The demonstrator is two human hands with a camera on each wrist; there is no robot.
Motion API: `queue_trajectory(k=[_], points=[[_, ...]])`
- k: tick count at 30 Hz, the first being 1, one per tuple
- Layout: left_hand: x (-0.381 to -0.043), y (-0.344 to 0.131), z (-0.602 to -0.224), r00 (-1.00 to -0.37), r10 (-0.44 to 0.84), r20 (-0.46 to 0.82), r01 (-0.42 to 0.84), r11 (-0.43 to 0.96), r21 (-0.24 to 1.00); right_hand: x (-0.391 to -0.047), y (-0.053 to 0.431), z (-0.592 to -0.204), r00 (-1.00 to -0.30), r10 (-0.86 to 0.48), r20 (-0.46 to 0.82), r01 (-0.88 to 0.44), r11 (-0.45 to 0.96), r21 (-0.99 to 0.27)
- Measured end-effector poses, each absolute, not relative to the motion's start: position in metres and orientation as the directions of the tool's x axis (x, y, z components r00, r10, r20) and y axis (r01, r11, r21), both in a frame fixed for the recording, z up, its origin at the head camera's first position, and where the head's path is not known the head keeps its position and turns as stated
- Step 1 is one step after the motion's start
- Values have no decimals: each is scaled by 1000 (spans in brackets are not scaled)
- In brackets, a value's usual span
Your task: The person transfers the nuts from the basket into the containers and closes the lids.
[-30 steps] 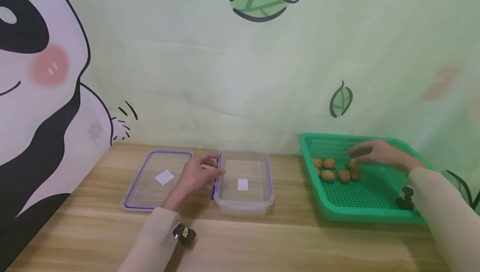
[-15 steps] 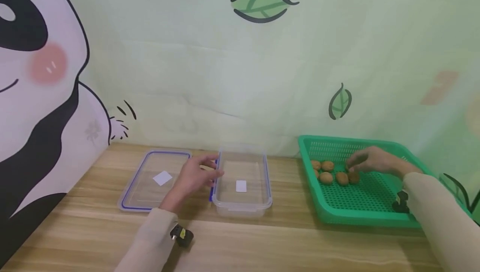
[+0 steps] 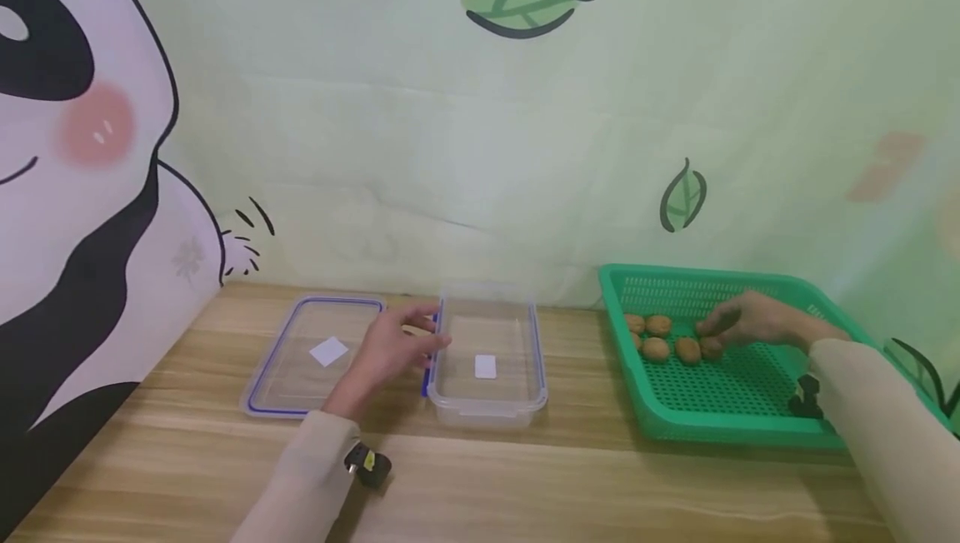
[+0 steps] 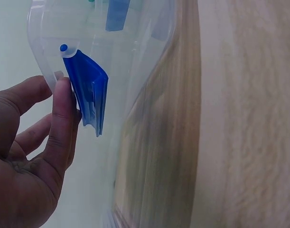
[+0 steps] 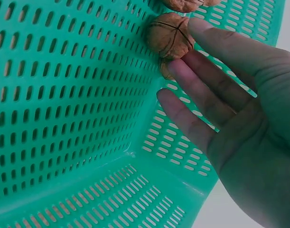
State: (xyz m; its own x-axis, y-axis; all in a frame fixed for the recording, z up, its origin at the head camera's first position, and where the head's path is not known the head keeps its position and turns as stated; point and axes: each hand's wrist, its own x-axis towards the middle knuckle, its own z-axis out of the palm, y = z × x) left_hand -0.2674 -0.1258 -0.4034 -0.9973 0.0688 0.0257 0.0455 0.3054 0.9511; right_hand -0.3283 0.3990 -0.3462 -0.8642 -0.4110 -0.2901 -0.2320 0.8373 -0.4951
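A clear plastic food container [image 3: 487, 414] with blue clips stands mid-table. My left hand [image 3: 393, 347] is at its left side; in the left wrist view, thumb and fingers pinch the rim beside a blue clip [image 4: 90, 90]. To the right, my right hand [image 3: 753, 318] reaches into a green basket [image 3: 742, 430] holding several walnuts [image 3: 656, 350]. Thumb and fingertips close on a walnut [image 5: 169, 35] in the right wrist view; other walnuts sit right by it. That walnut is mostly hidden by the hand in the head view.
A clear lid [image 3: 288, 389] with a blue seal lies flat left of the container, partly behind the left hand. White labels mark the lid and container. A wall cloth with a printed panda and leaves [image 3: 525, 2] hangs directly behind the wooden table [image 3: 525, 485].
My right hand has lowered from above the walnuts in the basket, its fingers now at a walnut. The left hand stays at the container's rim.
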Motion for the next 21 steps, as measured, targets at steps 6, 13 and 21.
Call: queue_trajectory(k=[6,13,21], points=[[-270,-115,-405,-995,100,21,51,312,949,-323,409,-350,-873,-355,-335,-183,874,-450],[-268,-125,-403,-993,111,28,62,316,947,-330,399,-346,-882,-338,-328,-168,877,-451],[-268,-122,-399,-987,158,15,65,316,947,-320,398,-322,-946,-276,-169,-171,870,-463]])
